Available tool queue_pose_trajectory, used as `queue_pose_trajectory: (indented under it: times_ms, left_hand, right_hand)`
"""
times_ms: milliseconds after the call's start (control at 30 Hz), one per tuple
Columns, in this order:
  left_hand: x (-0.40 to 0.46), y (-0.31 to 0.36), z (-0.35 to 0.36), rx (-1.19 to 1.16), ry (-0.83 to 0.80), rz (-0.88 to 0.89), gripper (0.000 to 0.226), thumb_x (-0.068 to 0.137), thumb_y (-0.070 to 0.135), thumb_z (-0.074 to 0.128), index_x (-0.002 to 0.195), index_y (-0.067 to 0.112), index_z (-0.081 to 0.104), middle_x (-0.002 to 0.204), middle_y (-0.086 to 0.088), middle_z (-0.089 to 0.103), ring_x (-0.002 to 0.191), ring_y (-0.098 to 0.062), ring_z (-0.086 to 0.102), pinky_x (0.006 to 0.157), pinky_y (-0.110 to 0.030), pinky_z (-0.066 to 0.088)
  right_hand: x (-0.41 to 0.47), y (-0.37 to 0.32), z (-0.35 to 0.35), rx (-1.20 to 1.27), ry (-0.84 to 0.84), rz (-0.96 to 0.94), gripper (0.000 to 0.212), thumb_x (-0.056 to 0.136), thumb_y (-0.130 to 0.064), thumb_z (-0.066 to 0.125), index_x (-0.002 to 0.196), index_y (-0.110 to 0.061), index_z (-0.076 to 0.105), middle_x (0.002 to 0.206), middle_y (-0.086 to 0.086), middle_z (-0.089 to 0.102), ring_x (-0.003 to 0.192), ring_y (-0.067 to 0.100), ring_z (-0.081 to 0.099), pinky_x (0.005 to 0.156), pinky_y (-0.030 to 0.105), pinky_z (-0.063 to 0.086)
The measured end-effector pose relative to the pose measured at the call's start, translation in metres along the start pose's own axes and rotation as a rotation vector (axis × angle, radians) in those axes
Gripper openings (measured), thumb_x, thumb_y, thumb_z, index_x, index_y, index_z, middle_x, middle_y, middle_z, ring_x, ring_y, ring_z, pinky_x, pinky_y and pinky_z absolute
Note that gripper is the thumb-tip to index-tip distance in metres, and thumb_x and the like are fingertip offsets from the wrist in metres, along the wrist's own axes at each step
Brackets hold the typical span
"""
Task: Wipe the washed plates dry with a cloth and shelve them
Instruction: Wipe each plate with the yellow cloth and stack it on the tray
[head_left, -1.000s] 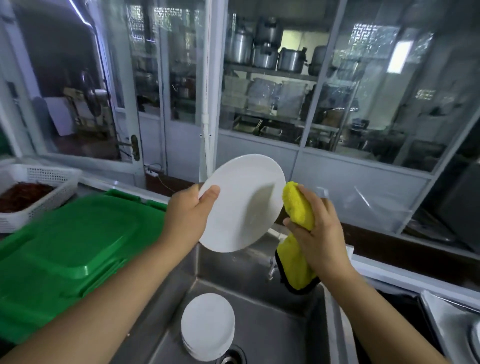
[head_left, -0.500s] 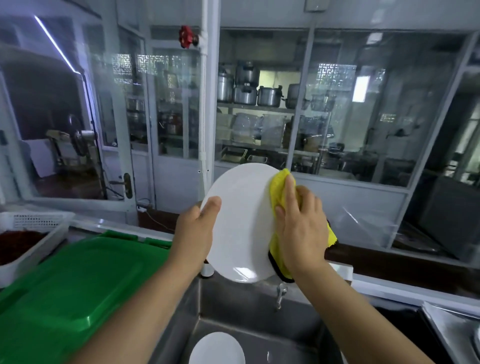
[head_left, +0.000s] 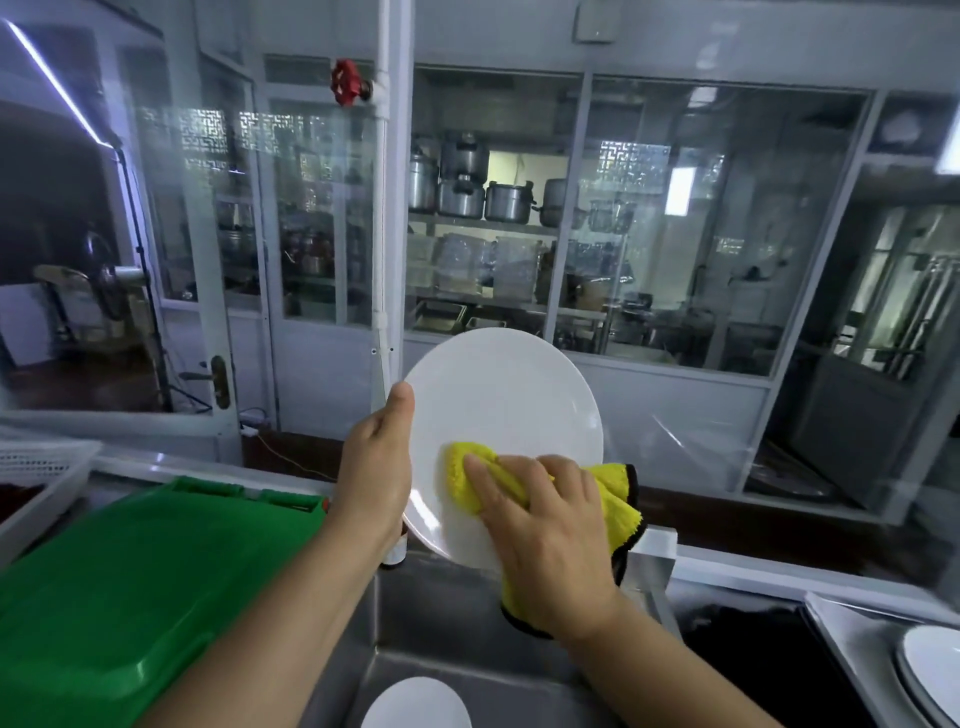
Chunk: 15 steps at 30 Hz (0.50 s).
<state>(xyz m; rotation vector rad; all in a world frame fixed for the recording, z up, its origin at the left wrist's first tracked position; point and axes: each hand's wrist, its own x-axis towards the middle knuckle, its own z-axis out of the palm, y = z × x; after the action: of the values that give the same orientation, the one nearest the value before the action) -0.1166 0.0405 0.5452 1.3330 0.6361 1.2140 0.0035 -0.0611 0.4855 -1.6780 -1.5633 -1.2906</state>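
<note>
Now the cloth (head_left: 524, 486) has slid from the plate's (head_left: 501, 415) right rim to its lower face, centre frame; the right hand (head_left: 545, 535) presses it flat-fingered while the left hand (head_left: 376, 467) grips the left rim. Wiping continues; 1 plate (head_left: 415, 704) waits in the sink (head_left: 441, 613) below.

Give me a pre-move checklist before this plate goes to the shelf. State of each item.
1. Left hand grips plate rim: ok.
2. Right hand presses yellow cloth on plate face: ok.
3. Upper plate face wiped: cannot tell.
4. Plate back dry: cannot tell, hidden.
5. Plate held over sink: ok.
6. Shelf spot free: cannot tell, not in view.
</note>
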Motion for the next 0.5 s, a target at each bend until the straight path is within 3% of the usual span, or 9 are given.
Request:
queue_pose_trajectory:
  times_ms: [133,267,400,500]
  left_hand:
    - [-0.004,-0.001,-0.001,0.041,-0.036,0.017,0.041,0.096,0.047,0.039,0.071,0.025,0.063,0.074,0.011,0.069,0.078,-0.011,0.065,0.071,-0.030,0.051]
    - [-0.011,-0.012,0.004,0.052,-0.076,-0.021,0.042,0.095,0.046,0.043,0.072,0.021,0.068,0.075,0.007,0.073,0.082,-0.016,0.068,0.080,-0.035,0.053]
    - [-0.013,-0.019,0.015,0.082,-0.082,-0.053,0.047,0.094,0.050,0.042,0.076,0.016,0.069,0.081,0.001,0.074,0.086,-0.021,0.068,0.086,-0.045,0.053]
    - [-0.017,-0.015,0.019,0.108,-0.069,-0.007,0.054,0.091,0.057,0.034,0.074,0.015,0.063,0.074,-0.006,0.064,0.075,-0.019,0.060,0.071,-0.035,0.049]
  right_hand:
    - [-0.002,0.036,0.003,-0.015,0.018,0.171,0.039,0.088,-0.028,0.057,0.127,-0.023,0.061,0.103,0.005,0.062,0.082,0.030,0.048,0.070,0.039,0.040]
    - [0.029,0.055,0.001,-0.099,0.025,0.304,0.040,0.091,-0.036,0.047,0.124,-0.023,0.064,0.106,0.009,0.061,0.089,0.028,0.042,0.070,0.039,0.038]
    - [0.051,0.022,0.004,-0.063,0.067,0.241,0.043,0.091,-0.035,0.051,0.133,-0.024,0.056,0.112,0.008,0.060,0.091,0.031,0.045,0.071,0.040,0.037]
    - [0.054,-0.004,0.006,-0.012,0.071,0.174,0.043,0.094,-0.031,0.054,0.136,-0.025,0.054,0.118,0.007,0.059,0.099,0.031,0.050,0.078,0.042,0.039]
